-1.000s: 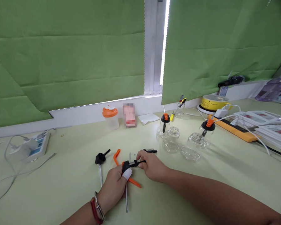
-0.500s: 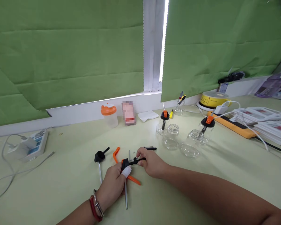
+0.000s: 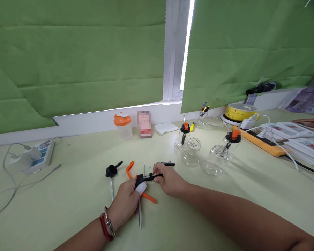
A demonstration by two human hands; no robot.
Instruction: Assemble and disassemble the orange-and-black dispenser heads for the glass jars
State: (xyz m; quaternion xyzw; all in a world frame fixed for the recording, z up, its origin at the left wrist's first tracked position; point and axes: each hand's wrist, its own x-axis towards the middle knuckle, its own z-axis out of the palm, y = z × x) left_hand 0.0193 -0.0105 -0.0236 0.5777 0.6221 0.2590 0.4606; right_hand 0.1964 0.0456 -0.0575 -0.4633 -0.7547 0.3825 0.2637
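My left hand [image 3: 126, 199], its thumb wrapped in white, is closed around the blocky end of a black plastic part [image 3: 146, 178]. My right hand [image 3: 170, 179] pinches the slimmer end of the same part with thumb and fingers. A thin metal piece lies along it between the hands. Under my left hand a metal rod [image 3: 140, 218] sticks out toward me. One orange curved lever [image 3: 130, 170] lies just behind, and an orange bar [image 3: 148, 198] shows below the part; whether they join is hidden. Beyond my right hand lies a black rod with a spring [image 3: 168, 164].
A black cup-shaped piece with a metal rod [image 3: 111, 171] lies left. Glass jars [image 3: 190, 157] stand to the right, some with orange-and-black tops. Further back are an orange-lidded cup [image 3: 122, 120] and a paper [image 3: 166, 128]. A power strip [image 3: 43, 158] sits left. Another person's hand [image 3: 311, 122] rests far right.
Another person's hand has come into view at the far right. My hands keep nearly the same hold on the black part; the view has shifted slightly.
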